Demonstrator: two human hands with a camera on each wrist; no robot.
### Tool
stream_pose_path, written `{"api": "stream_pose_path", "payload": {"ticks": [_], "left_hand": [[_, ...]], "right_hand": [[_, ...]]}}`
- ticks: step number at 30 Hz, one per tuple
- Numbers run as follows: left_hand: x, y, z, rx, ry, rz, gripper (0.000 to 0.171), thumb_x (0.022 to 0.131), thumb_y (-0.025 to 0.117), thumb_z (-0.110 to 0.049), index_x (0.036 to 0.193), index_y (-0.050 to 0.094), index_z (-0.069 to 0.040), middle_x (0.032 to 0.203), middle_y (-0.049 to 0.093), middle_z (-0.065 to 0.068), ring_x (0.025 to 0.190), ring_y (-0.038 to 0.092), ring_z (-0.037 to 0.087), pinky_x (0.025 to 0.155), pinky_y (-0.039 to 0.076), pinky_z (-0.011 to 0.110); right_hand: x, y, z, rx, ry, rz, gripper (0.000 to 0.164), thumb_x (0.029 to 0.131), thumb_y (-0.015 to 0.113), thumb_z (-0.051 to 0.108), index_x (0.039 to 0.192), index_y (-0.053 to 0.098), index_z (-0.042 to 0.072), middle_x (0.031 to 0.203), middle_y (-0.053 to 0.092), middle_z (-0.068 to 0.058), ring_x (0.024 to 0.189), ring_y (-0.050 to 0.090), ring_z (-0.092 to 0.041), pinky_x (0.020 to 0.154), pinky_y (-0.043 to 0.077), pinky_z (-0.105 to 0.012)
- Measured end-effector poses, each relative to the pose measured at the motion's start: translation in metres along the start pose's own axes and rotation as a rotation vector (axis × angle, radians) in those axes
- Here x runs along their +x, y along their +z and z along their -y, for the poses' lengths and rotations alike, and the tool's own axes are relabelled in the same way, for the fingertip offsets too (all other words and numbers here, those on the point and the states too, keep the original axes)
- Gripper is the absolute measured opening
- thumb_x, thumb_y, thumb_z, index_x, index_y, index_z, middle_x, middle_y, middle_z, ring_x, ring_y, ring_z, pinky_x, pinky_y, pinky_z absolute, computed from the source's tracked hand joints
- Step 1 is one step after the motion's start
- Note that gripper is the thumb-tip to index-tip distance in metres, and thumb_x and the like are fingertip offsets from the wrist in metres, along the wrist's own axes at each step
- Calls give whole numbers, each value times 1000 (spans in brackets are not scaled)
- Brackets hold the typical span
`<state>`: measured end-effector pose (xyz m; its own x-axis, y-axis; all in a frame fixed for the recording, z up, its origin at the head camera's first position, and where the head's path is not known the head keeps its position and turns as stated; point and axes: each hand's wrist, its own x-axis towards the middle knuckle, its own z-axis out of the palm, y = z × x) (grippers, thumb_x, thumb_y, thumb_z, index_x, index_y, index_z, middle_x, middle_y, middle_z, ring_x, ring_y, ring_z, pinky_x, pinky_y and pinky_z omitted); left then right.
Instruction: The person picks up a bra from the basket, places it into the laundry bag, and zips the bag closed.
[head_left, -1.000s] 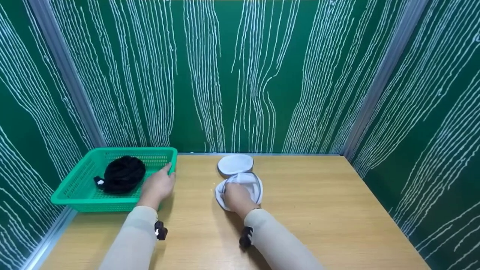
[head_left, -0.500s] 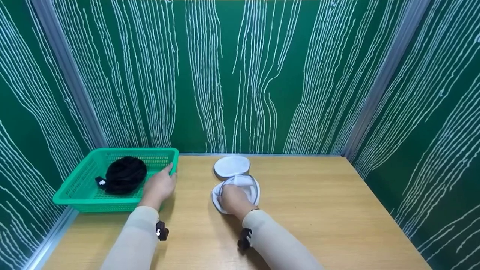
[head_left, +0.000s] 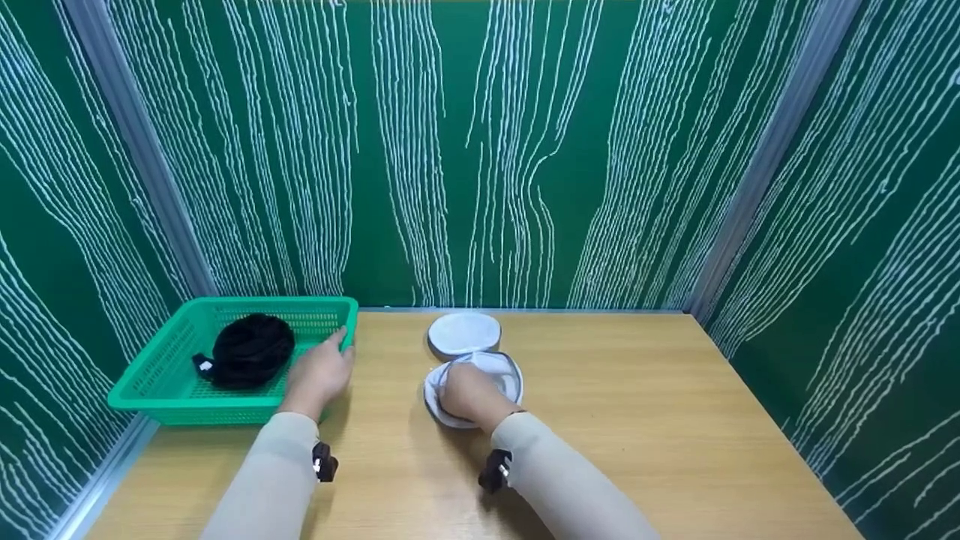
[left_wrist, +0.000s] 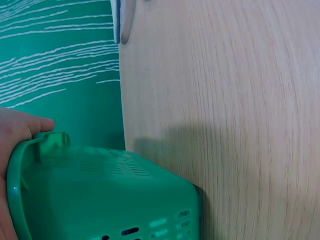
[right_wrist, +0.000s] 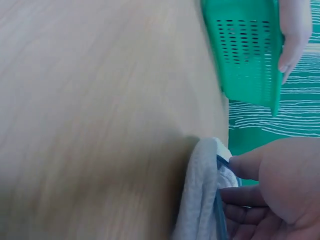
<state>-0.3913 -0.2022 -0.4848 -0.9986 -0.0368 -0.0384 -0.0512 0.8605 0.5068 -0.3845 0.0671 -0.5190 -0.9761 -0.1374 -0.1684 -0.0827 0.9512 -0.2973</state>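
Observation:
A green plastic basket (head_left: 217, 412) stands at the left of the table, and my left hand (head_left: 319, 375) grips its right rim. In the left wrist view, fingers (left_wrist: 42, 124) lie over the basket's rim. Inside is a black cloth bundle (head_left: 253, 350) with a white tag. Near the middle sits an open white fabric zip-up case (head_left: 510, 375) with grey edging, its oval lid (head_left: 463, 334) laid back toward the wall. My right hand (head_left: 476, 394) is at the case's mouth, thumb and curled fingers on its left edge. The head view hides those fingertips; the right wrist view shows them at the dark-edged rim.
The wooden table (head_left: 637, 420) ends at a green back wall (head_left: 465, 225) with white wavy lines. Grey metal posts (head_left: 765, 165) mark the corners. Each forearm has a small dark device (head_left: 324, 461) strapped near the wrist.
The case and its lid shifted slightly left and toward me with my right hand, then nearly stopped. My right hand now sits a little deeper over the case. The left hand stays on the basket.

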Motion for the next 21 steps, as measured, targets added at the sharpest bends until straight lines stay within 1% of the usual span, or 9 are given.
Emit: {"api": "stream_pose_path", "payload": {"ticks": [4, 6, 7, 10, 12, 14, 16, 18, 21], "left_hand": [[-1, -1, -1, -3, -3, 0, 64, 122, 39, -40, 181, 28, -16, 181, 40, 23, 164, 42, 52, 134, 35, 72], [-1, -2, -2, -1, 4, -5, 64, 122, 39, -40, 181, 29, -16, 181, 40, 24, 164, 43, 52, 134, 35, 72], [-1, -2, -2, 0, 8, -9, 64, 123, 39, -40, 181, 30, -15, 180, 41, 24, 163, 44, 53, 133, 36, 72], [-1, -1, -3, -1, 12, -18, 63, 123, 39, -40, 180, 31, -15, 180, 43, 24, 162, 45, 53, 132, 37, 72], [-2, 0, -3, -1, 13, -16, 63, 123, 39, -39, 180, 31, -15, 179, 43, 24, 161, 46, 54, 132, 38, 72], [-2, 1, -3, 0, 17, -13, 63, 123, 39, -39, 180, 31, -15, 179, 42, 24, 161, 46, 54, 132, 38, 72], [-2, 2, -2, 2, 21, -16, 63, 122, 39, -40, 180, 31, -15, 179, 43, 24, 160, 47, 54, 131, 39, 72], [-2, 2, -1, 9, 29, -25, 63, 122, 39, -40, 180, 33, -14, 178, 45, 25, 159, 48, 55, 130, 40, 72], [-2, 0, 1, 12, 35, -35, 63, 122, 40, -39, 179, 33, -14, 177, 46, 25, 158, 49, 55, 130, 41, 71]], "right_hand": [[-4, -8, -5, 93, -12, -28, 30, 113, 66, 28, 90, 72, 10, 83, 68, -6, 74, 67, -24, 71, 57, -37], [-5, -14, -9, 121, -30, -47, 31, 114, 66, 30, 88, 74, 13, 81, 69, -5, 73, 68, -23, 70, 57, -38], [-6, -17, -11, 139, -37, -56, 31, 114, 67, 30, 89, 76, 14, 81, 70, -5, 74, 69, -23, 70, 58, -39], [-6, -28, -20, 184, -42, -85, 25, 114, 69, 32, 104, 80, 12, 87, 74, -3, 79, 71, -22, 74, 61, -40], [-5, -35, -29, 195, -58, -116, 24, 113, 71, 31, 114, 81, 9, 95, 77, -3, 84, 72, -21, 78, 63, -40], [-3, -42, -41, 197, -80, -154, 23, 111, 72, 26, 118, 81, 7, 102, 79, -5, 89, 72, -21, 82, 65, -41], [-2, -48, -54, 164, -119, -209, 20, 110, 73, 22, 114, 83, 5, 105, 82, -8, 92, 74, -23, 84, 66, -42], [-1, -55, -67, 146, -130, -256, 17, 109, 73, 19, 110, 84, 6, 107, 83, -10, 94, 75, -25, 85, 66, -43], [0, -63, -84, 150, -79, -279, 17, 109, 72, 19, 107, 84, 6, 106, 82, -11, 92, 73, -26, 82, 64, -43]]}}
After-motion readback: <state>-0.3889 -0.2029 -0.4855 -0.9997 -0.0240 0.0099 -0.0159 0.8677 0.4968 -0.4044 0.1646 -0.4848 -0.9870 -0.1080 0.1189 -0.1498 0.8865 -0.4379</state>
